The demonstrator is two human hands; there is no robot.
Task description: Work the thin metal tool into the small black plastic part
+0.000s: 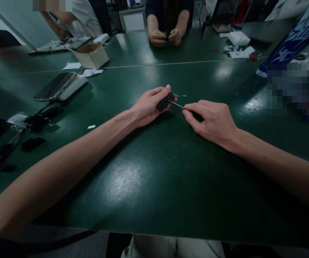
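Note:
My left hand [154,102] is closed around a small black block [165,101], with the thumb along its top edge. Dark recesses show on the face turned towards me. A thin metal rod [176,104] runs from my right hand [210,116] to that face, its tip at or in one of the recesses. My right thumb and index finger pinch the rod's near end, and the fingers hide whatever handle it may have. Both hands are just above the green table [143,172].
To the left lie a dark flat device [56,86] and black cables with connectors [40,122]. An open cardboard box [92,56] stands farther back. A blue can-like cylinder [291,39] leans in at the right. Across the table, another person's hands [166,37] hold something small.

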